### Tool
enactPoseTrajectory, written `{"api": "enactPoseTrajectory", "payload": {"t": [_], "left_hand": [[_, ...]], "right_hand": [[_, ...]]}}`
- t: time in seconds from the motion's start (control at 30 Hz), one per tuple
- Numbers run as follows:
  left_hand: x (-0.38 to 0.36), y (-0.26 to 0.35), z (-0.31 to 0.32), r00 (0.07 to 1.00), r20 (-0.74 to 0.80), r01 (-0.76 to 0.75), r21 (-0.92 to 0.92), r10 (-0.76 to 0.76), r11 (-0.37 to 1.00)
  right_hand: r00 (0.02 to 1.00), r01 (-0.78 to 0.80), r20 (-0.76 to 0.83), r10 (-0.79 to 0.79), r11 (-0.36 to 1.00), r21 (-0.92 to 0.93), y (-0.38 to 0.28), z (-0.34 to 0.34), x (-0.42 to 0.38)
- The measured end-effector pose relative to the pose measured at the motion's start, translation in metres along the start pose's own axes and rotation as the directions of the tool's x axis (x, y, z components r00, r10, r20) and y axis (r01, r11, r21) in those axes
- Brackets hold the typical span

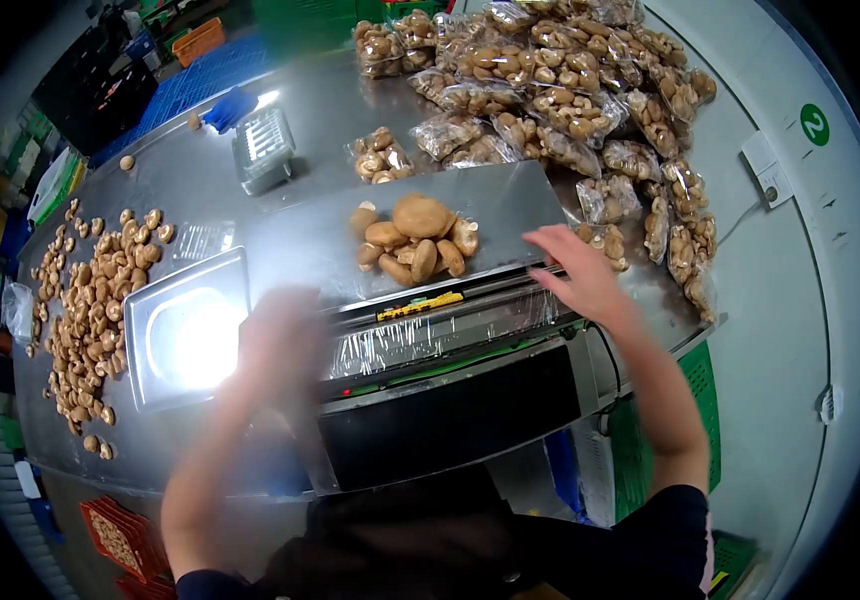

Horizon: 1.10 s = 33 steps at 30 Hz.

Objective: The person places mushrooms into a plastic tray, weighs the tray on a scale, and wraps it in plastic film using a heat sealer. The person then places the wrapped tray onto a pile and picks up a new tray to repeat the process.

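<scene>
A small heap of brown mushrooms (415,240) sits on the metal top of a film wrapping machine (510,195). Below it, clear plastic film (420,340) stretches across the machine's front slot, beside a yellow label strip (420,306). My left hand (285,335) is at the machine's left end, smeared by motion, so its fingers cannot be made out. At the right end, my right hand (580,270) hovers by the film slot, fingers and thumb apart, with nothing visible in it.
Loose mushrooms (95,310) cover the table's left side, beside a shiny metal tray (137,350). Clear plastic trays (265,150) stand behind, near a blue glove (231,110). Many wrapped mushroom packs (570,105) are piled at the back right, against a white wall (780,300).
</scene>
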<state>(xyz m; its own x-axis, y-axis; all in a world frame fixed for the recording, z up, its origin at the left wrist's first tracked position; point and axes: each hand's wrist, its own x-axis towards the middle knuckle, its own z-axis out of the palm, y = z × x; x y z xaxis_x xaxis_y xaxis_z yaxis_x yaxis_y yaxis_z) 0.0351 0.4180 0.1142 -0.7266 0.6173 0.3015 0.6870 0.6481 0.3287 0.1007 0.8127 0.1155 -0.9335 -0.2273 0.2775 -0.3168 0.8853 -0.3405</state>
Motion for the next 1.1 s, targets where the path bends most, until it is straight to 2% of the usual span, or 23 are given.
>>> {"api": "enactPoseTrajectory", "payload": {"t": [0.03, 0.13, 0.2, 0.23, 0.27, 0.33, 0.4, 0.43, 0.47, 0.5, 0.57, 0.63, 0.67, 0.7, 0.73, 0.77, 0.8, 0.83, 0.87, 0.93, 0.97, 1.03, 1.1], "left_hand": [[-0.007, -0.002, -0.016, 0.984, 0.176, -0.043, 0.118, 0.021, 0.992], [-0.017, -0.005, -0.023, 0.953, 0.263, -0.200, 0.168, 0.152, 0.965], [0.003, 0.007, -0.022, 0.890, 0.413, -0.275, 0.146, 0.194, 0.950], [0.003, 0.001, 0.003, 0.897, 0.248, -0.389, 0.057, 0.365, 0.919], [-0.007, -0.006, 0.007, 0.916, 0.250, -0.328, 0.010, 0.315, 0.945], [-0.022, 0.012, -0.010, 0.951, 0.284, -0.132, 0.006, 0.125, 0.991], [-0.073, 0.001, -0.017, 0.960, 0.205, 0.270, -0.499, -0.191, 0.824], [-0.075, 0.015, -0.030, 0.969, 0.136, 0.244, -0.646, -0.206, 0.723], [-0.080, 0.019, -0.042, 0.922, 0.120, 0.324, -0.762, -0.369, 0.561], [-0.080, -0.002, -0.053, 0.901, 0.004, 0.325, -0.668, -0.433, 0.670], [-0.031, -0.002, -0.084, 0.872, -0.242, 0.067, -0.803, -0.425, 0.592], [0.040, -0.014, -0.068, 0.759, -0.468, -0.118, -0.782, -0.452, 0.612], [0.066, -0.035, -0.051, 0.780, -0.403, -0.004, -0.768, -0.478, 0.640], [0.091, -0.041, -0.029, 0.845, -0.409, 0.117, -0.486, -0.344, 0.866], [0.110, -0.057, 0.007, 0.896, -0.240, 0.113, -0.691, -0.374, 0.714], [0.110, -0.084, 0.059, 0.940, -0.125, 0.128, -0.734, -0.319, 0.666], [0.106, -0.044, 0.057, 0.915, 0.094, 0.328, -0.738, -0.392, 0.589], [0.103, -0.046, 0.062, 0.941, 0.186, 0.335, -0.405, -0.282, 0.851], [0.098, -0.048, 0.064, 0.946, 0.237, 0.297, -0.348, -0.223, 0.889], [0.087, -0.019, 0.040, 0.919, 0.285, 0.386, -0.503, -0.273, 0.774], [0.083, -0.003, 0.026, 0.888, 0.356, 0.457, -0.604, -0.293, 0.653], [0.057, 0.001, 0.026, 0.893, 0.392, 0.395, -0.453, -0.220, 0.799], [0.038, 0.036, -0.005, 0.754, 0.568, 0.652, -0.589, -0.328, 0.478]], "right_hand": [[0.996, 0.092, 0.007, -0.092, 0.991, -0.093, 0.003, -0.010, -0.008], [0.936, 0.154, 0.342, -0.079, 0.968, -0.199, 0.017, -0.017, -0.018], [0.937, 0.195, 0.293, -0.189, 0.981, 0.011, 0.015, 0.000, -0.010], [0.937, 0.215, 0.257, -0.238, 0.970, 0.114, 0.018, 0.010, -0.009], [0.967, 0.193, 0.118, -0.226, 0.952, 0.239, 0.024, 0.020, -0.018], [0.975, -0.054, 0.218, -0.042, 0.907, 0.418, 0.025, 0.005, -0.051], [0.936, -0.301, 0.332, 0.115, 0.751, 0.588, 0.007, -0.024, -0.068], [0.901, -0.414, 0.393, 0.181, 0.622, 0.664, -0.006, -0.045, -0.069], [0.971, -0.235, 0.207, 0.120, 0.640, 0.732, -0.010, -0.057, -0.061], [0.998, -0.048, 0.014, 0.058, 0.643, 0.764, -0.014, -0.066, -0.052], [0.963, 0.191, -0.267, -0.023, 0.760, 0.622, -0.008, -0.084, -0.006], [0.840, 0.078, -0.437, 0.321, 0.726, 0.683, -0.017, -0.078, 0.058], [0.865, 0.030, -0.421, 0.273, 0.809, 0.587, -0.010, -0.064, 0.085], [0.888, -0.012, -0.400, 0.228, 0.880, 0.476, 0.003, -0.039, 0.107], [0.921, 0.002, -0.371, 0.119, 0.951, 0.309, 0.025, 0.003, 0.125], [0.948, 0.027, -0.319, 0.017, 0.991, 0.133, 0.047, 0.044, 0.134], [0.984, -0.067, -0.155, 0.091, 0.986, 0.154, 0.055, 0.068, 0.128], [0.987, -0.163, 0.015, 0.163, 0.974, 0.160, 0.050, 0.077, 0.120], [0.990, -0.140, 0.032, 0.136, 0.974, 0.180, 0.051, 0.077, 0.112], [0.993, -0.104, 0.082, 0.087, 0.968, 0.228, 0.027, 0.052, 0.092], [0.967, -0.238, 0.182, 0.179, 0.889, 0.391, 0.012, 0.037, 0.081], [0.863, -0.501, 0.412, 0.293, 0.607, 0.617, -0.020, 0.005, 0.056], [0.852, -0.523, 0.420, 0.313, 0.561, 0.642, -0.047, -0.019, 0.027]]}}
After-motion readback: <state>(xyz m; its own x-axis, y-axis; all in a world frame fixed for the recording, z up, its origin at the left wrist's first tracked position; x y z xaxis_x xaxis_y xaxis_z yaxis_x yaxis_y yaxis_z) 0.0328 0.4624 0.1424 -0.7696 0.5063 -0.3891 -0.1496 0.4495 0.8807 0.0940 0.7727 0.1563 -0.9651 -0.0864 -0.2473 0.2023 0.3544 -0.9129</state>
